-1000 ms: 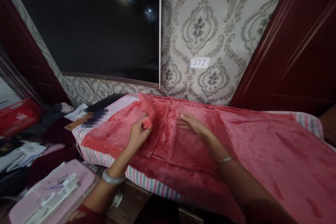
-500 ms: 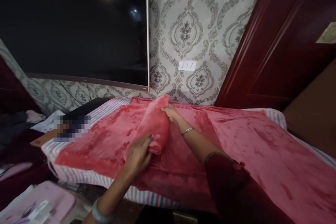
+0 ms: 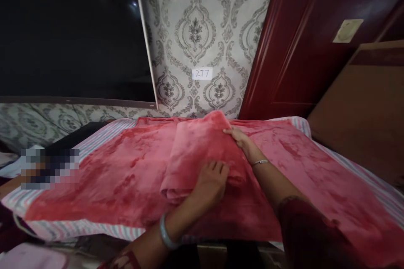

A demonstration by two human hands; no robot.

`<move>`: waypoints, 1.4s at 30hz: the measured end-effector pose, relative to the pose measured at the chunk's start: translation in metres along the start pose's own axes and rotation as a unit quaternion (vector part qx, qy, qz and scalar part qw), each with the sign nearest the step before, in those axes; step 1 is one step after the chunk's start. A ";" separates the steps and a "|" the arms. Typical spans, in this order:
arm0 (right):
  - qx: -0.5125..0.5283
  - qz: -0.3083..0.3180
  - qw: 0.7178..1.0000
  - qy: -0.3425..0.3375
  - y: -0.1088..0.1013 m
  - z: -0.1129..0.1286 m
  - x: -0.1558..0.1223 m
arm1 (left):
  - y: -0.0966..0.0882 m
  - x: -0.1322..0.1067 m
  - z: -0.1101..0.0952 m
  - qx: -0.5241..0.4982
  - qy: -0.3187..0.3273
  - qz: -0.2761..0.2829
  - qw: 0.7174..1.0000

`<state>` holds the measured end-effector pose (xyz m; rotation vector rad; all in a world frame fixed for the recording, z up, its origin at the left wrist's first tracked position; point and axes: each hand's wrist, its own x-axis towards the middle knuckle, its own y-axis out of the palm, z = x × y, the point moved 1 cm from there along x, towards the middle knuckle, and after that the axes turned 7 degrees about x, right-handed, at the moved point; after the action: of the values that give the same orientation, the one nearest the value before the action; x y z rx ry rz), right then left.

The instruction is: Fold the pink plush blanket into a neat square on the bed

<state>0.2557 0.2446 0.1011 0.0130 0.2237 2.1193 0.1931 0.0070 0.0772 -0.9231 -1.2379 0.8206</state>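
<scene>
A folded section of pink-red plush blanket [image 3: 195, 147] lies in thick layers, with rounded folds along its near edge. My left hand [image 3: 213, 180] is on its near part, fingers bent and closed against the pile; the thumb is hidden. At the far right edge of the bundle, my right hand [image 3: 241, 141] pinches the fabric, its fingertips partly tucked behind the fold. Under and around the bundle spreads more plush fabric [image 3: 107, 172] of the same colour, and I cannot tell whether it is one piece with the bundle.
A striped cloth [image 3: 94, 229] shows beneath the plush along the edges. Behind stand a large dark screen [image 3: 69, 38] and a patterned wall with a label [image 3: 202, 73] reading 277. To the right are a dark red door [image 3: 299, 50] and a brown box [image 3: 369, 105].
The folded section has widened and turned over toward the right, carried by both hands. My left hand now lies on its top. The camera view has swung right.
</scene>
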 end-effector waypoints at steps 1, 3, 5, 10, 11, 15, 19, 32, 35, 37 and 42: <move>-0.005 -0.011 1.000 0.014 -0.014 -0.015 -0.007 | 0.016 0.000 -0.008 0.012 0.011 0.020 1.000; -0.002 -0.021 0.999 0.024 -0.029 -0.039 -0.017 | 0.040 -0.001 -0.018 0.042 0.021 0.038 0.998; 0.011 -0.019 1.000 0.021 -0.033 -0.051 -0.020 | 0.051 -0.004 -0.019 0.060 0.023 0.032 0.997; 0.035 -0.038 0.998 0.022 -0.028 -0.042 -0.008 | 0.038 -0.002 -0.009 0.034 0.021 0.040 0.998; 0.036 -0.046 0.998 0.021 -0.028 -0.036 -0.004 | 0.033 0.001 -0.008 0.028 0.020 0.039 0.999; 0.035 -0.064 0.997 -0.003 -0.035 -0.012 0.012 | 0.026 0.017 -0.014 0.009 0.022 -0.007 1.000; 0.018 -0.089 0.996 -0.007 -0.048 -0.013 0.014 | 0.040 0.023 -0.031 0.016 0.024 0.000 1.000; 0.011 -0.136 0.991 0.011 -0.066 -0.042 -0.011 | 0.050 0.018 -0.037 -0.001 0.035 0.015 0.999; 0.008 -0.126 0.992 0.006 -0.070 -0.044 -0.028 | 0.048 0.019 -0.039 -0.014 0.042 -0.004 0.999; 0.012 -0.101 0.995 -0.002 -0.072 -0.049 -0.041 | 0.048 0.019 -0.041 -0.019 0.040 -0.015 0.999; 0.015 -0.058 0.998 -0.007 -0.075 -0.061 -0.069 | 0.052 0.020 -0.052 0.000 0.041 0.015 0.999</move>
<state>0.3496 0.2156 0.0340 0.0311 0.2415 1.9989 0.2466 0.0397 0.0337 -0.9688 -1.1555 0.7991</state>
